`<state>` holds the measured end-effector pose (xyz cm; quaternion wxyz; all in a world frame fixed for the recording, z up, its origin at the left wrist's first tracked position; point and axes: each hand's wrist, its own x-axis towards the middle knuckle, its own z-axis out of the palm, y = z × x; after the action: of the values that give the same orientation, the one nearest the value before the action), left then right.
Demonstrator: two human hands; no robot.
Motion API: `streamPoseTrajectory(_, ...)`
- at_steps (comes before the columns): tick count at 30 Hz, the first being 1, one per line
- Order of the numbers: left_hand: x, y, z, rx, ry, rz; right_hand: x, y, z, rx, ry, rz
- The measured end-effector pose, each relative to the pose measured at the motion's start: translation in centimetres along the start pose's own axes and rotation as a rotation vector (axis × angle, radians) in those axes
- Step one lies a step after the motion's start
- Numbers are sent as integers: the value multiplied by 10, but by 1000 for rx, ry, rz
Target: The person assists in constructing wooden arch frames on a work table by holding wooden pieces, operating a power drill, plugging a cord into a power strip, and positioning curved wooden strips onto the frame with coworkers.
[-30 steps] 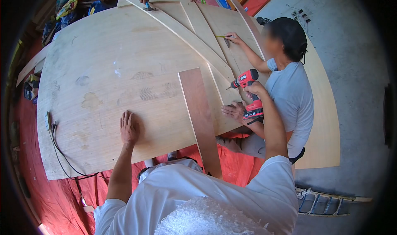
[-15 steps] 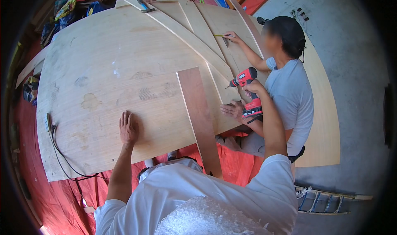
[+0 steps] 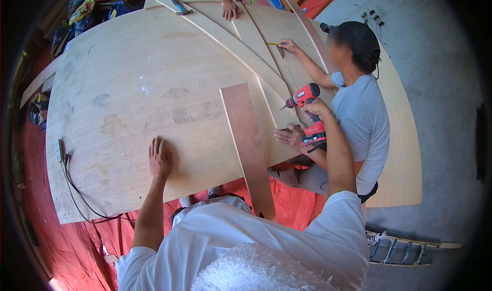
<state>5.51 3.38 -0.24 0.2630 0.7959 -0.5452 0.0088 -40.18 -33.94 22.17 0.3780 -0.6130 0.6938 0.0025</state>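
My right hand (image 3: 316, 108) grips a red and black cordless drill (image 3: 306, 92) by its handle. The drill's bit points left and down at the end of a pale wooden board (image 3: 283, 118); whether the tip touches the wood I cannot tell. A co-worker's hand (image 3: 291, 135) presses on that board's near end, just below the drill. My left hand (image 3: 159, 158) lies flat on the large plywood sheet (image 3: 138, 111), fingers stretched out and holding nothing. Between my hands, a reddish-brown plank (image 3: 245, 132) overhangs the sheet's near edge.
Beside me on the right, a co-worker in a cap (image 3: 359, 96) holds a pencil-like yellow item. Another person's hand (image 3: 230, 9) rests on the far boards near a hammer (image 3: 180, 6). A power strip (image 3: 60, 150) with cables lies left; a ladder (image 3: 405, 247) lies right.
At the far side, the other person's hand has come forward onto the boards. My hands and the drill have barely moved.
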Motion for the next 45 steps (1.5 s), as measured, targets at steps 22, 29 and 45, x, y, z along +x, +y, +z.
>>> streamPoseTrajectory(22, 2, 0, 0, 2, 5, 8, 7, -2, -2, -11, -16, -1)
streamPoseTrajectory(29, 2, 3, -4, 3, -13, -4, -1, -7, 0, 3, -9, -13)
streamPoseTrajectory(45, 2, 1, -2, -1, 16, 12, -10, -18, -2, -50, -27, -2)
